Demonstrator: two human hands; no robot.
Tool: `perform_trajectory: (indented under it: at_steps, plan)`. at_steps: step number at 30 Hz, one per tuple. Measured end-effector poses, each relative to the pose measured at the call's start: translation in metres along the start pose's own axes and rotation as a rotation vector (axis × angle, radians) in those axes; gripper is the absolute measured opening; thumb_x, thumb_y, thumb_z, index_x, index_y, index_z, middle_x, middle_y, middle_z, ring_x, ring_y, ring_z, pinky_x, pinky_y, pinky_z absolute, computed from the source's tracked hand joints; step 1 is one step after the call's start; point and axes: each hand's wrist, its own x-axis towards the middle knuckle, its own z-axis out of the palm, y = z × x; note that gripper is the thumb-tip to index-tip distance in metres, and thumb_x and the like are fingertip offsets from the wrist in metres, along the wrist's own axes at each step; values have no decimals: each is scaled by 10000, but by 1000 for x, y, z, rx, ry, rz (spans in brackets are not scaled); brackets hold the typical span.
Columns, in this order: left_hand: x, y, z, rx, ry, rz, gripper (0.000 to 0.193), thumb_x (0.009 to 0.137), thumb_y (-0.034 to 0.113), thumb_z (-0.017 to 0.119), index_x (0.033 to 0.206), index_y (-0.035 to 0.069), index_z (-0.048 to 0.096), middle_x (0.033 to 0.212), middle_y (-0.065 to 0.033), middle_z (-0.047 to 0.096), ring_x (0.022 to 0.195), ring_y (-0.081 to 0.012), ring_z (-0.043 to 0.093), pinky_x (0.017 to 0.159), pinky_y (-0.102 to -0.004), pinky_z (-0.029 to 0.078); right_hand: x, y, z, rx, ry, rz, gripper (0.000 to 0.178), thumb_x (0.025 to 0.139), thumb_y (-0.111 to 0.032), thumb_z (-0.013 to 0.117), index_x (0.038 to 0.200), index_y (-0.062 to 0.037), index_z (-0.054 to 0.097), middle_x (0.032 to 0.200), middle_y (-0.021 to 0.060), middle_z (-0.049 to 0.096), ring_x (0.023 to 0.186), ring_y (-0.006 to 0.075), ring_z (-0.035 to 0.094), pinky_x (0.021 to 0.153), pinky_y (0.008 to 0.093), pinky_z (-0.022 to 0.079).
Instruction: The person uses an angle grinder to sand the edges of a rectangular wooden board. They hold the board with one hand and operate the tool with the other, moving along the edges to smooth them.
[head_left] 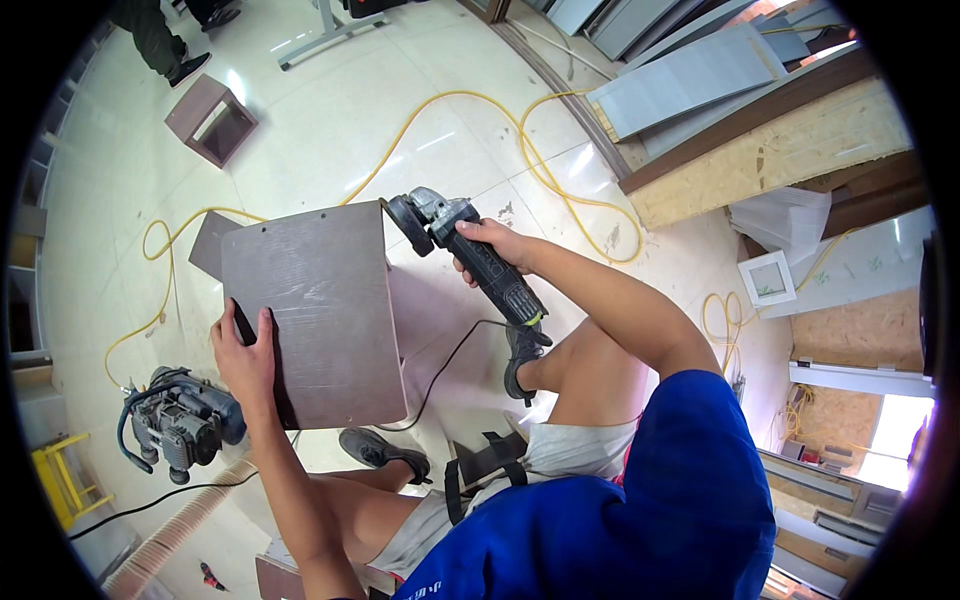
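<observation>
My right hand [493, 250] is wrapped round the black body of an angle grinder [490, 270]. Its grey metal head and round disc sit at the far right corner of a brown-grey wooden board [320, 310]; whether the disc touches the edge, I cannot tell. My left hand [245, 350] rests on the board's left side, thumb and fingers spread, pressing it. A dark strip shows along the board's near left edge. From the grinder's rear a black cord [455, 355] runs down past the board. What the board stands on is mostly hidden beneath it.
An air compressor [185, 420] stands left of the board, near a ribbed hose [175, 530]. A yellow air hose [400, 140] loops across the floor. A brown box frame [212, 120] lies farther off, near another person's legs [155, 40]. Panels [690, 80] are stacked at the right.
</observation>
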Motion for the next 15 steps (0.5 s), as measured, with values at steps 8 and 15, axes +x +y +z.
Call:
perform_trajectory:
  at_steps: [8, 15]
  plan:
    - [1, -3, 4, -6, -4, 6, 591, 904, 412, 732, 1358, 53, 614, 1240, -192, 627, 1166, -370, 609, 1004, -431, 472, -5, 16, 20, 113, 66, -28, 589, 947, -560, 633, 1045, 17, 565, 831, 155, 657, 684, 247, 705, 628, 400, 624]
    - [2, -4, 4, -3, -5, -6, 596, 903, 420, 727, 1371, 70, 608, 1251, -184, 621, 1172, -361, 607, 996, -432, 476, -11, 24, 30, 169, 43, -30, 596, 955, -570, 614, 1037, 18, 561, 834, 161, 656, 685, 244, 703, 624, 393, 621]
